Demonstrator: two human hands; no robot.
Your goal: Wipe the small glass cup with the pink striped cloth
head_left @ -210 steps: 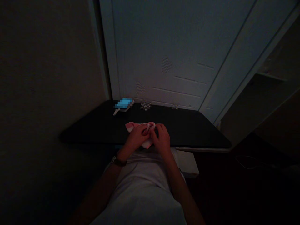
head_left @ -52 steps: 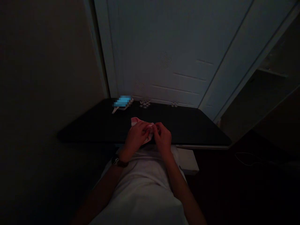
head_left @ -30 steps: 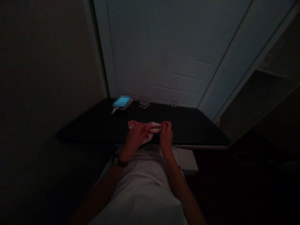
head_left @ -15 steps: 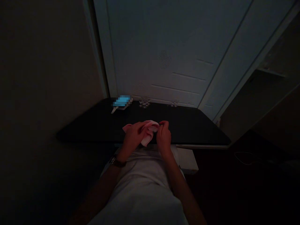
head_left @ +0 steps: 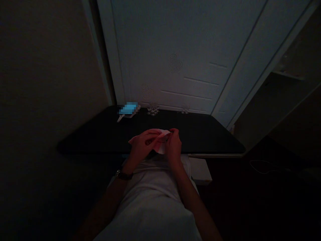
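A pink cloth is bunched between my two hands, just above the front edge of the black tabletop. My left hand has its fingers curled round the cloth's left part, and a corner sticks out beyond the knuckles. At the cloth's right end, the bent fingers of my right hand pinch it. Whether something small lies inside the folds is too dark to make out.
A device with a lit blue screen lies at the back left. Clear glass-like pieces stand by the panel, with a smaller clear cluster farther right. Below the table's edge is a white box.
The cloth has been gathered closer between my hands, and its hanging corner has swung up and is less visible. My right hand has turned slightly inward over the cloth.
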